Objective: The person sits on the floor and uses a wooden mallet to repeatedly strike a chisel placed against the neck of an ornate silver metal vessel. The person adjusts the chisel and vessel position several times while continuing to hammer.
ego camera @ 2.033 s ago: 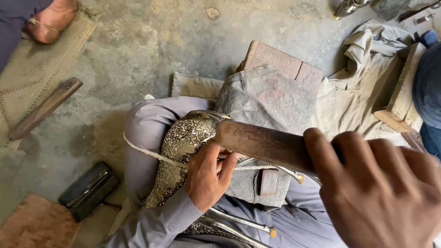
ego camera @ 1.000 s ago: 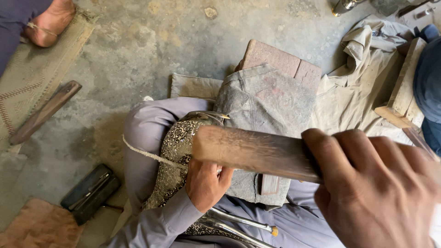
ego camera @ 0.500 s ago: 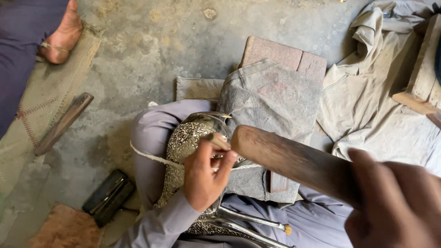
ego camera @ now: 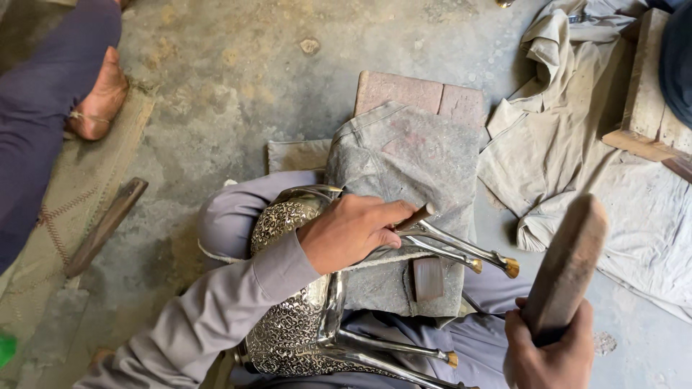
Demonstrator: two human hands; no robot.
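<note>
Two hands — chisel, mallet.

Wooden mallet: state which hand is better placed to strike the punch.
Right. The right hand already grips the wooden mallet, raised clear. The left hand is busy pinching the punch against the ornate metal piece.

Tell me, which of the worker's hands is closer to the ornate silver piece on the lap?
Left. The left hand rests on the ornate silver piece, gripping a small tool against it. The right hand is off to the side, apart from it, holding a wooden mallet raised.
</note>
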